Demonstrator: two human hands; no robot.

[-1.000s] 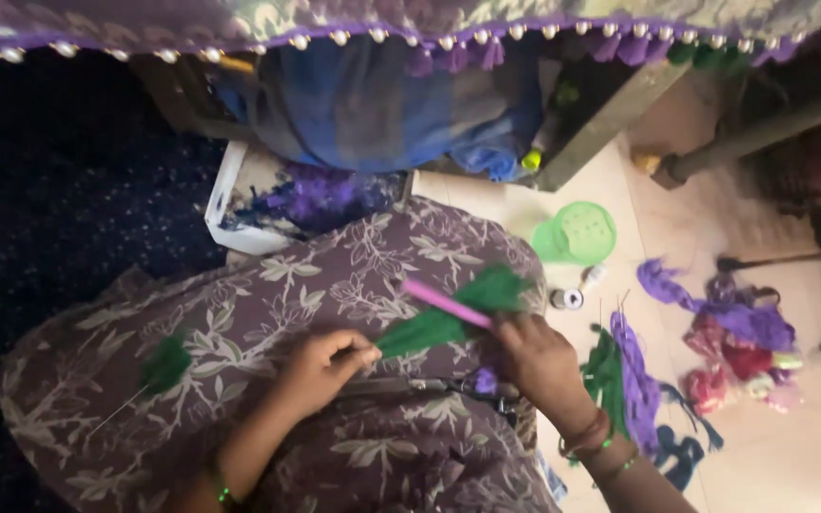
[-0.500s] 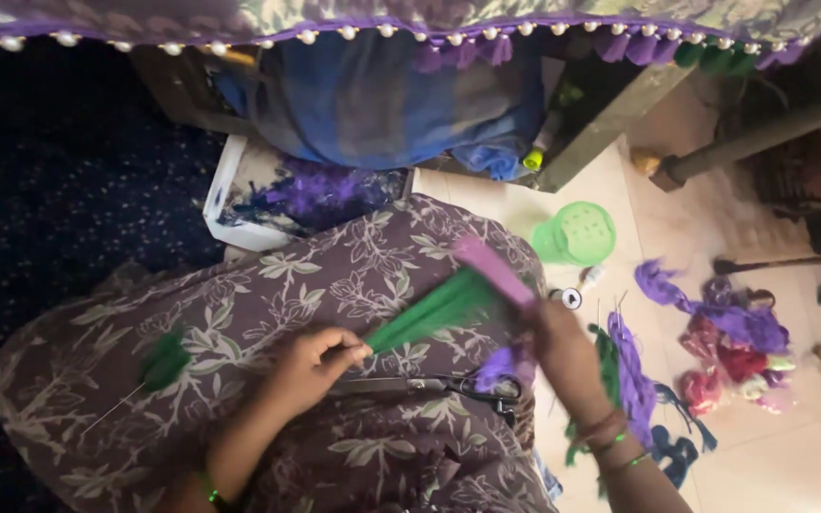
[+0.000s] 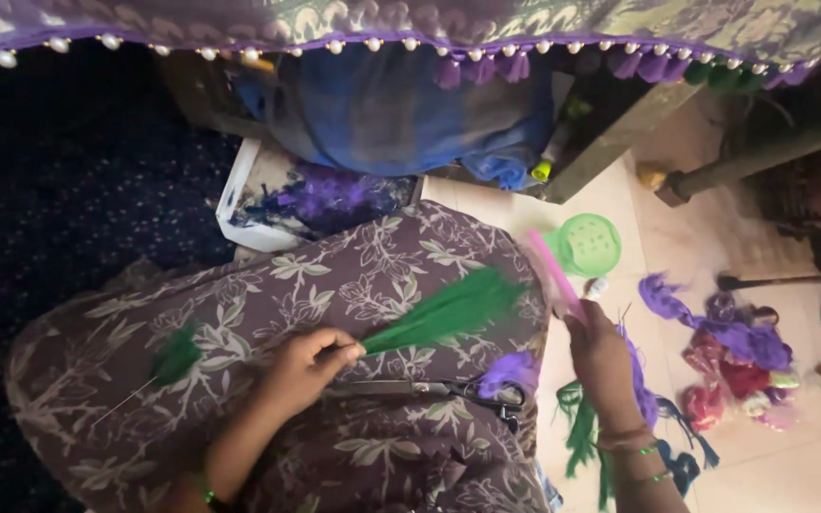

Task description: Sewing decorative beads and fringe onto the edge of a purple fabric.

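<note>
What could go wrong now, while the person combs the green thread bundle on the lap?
1. The scissors lie loose on the lap cloth, right under the green thread bundle; a knee shift could perhaps slide them to the floor.
2. The left hand pinches only the bundle's narrow end, so a hard stroke of the pink comb in the right hand might pull threads out.

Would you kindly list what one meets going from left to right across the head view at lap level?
Small green thread tuft → left hand → fanned green thread bundle → pink comb in the right hand → heap of purple and pink thread skeins on the floor.
</note>
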